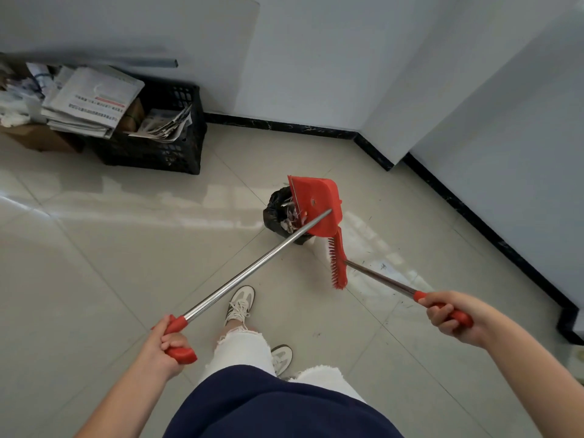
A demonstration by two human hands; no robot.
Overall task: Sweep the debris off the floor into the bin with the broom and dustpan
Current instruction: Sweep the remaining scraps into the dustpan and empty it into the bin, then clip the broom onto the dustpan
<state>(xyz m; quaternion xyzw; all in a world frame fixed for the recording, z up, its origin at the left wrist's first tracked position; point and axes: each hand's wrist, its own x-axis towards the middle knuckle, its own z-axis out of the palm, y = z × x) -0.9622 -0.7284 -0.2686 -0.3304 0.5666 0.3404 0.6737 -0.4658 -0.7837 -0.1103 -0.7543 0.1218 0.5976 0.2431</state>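
A red dustpan [317,203] on a long metal handle is tipped over a small bin lined with a black bag [278,210]. Paper scraps [290,218] lie in the bin's mouth. My left hand [167,343] is closed on the dustpan handle's red grip. My right hand [448,314] holds the red grip of the broom handle. The red broom head [337,263] hangs just right of the bin, bristles facing left, touching the dustpan's lower edge. A few dark specks [382,267] dot the tiles right of the broom.
A black plastic crate [177,147] stuffed with newspapers stands at the back left beside a cardboard box [34,137]. White walls with black skirting [474,213] form a corner behind and to the right. My feet in white shoes [240,305] stand near the bin.
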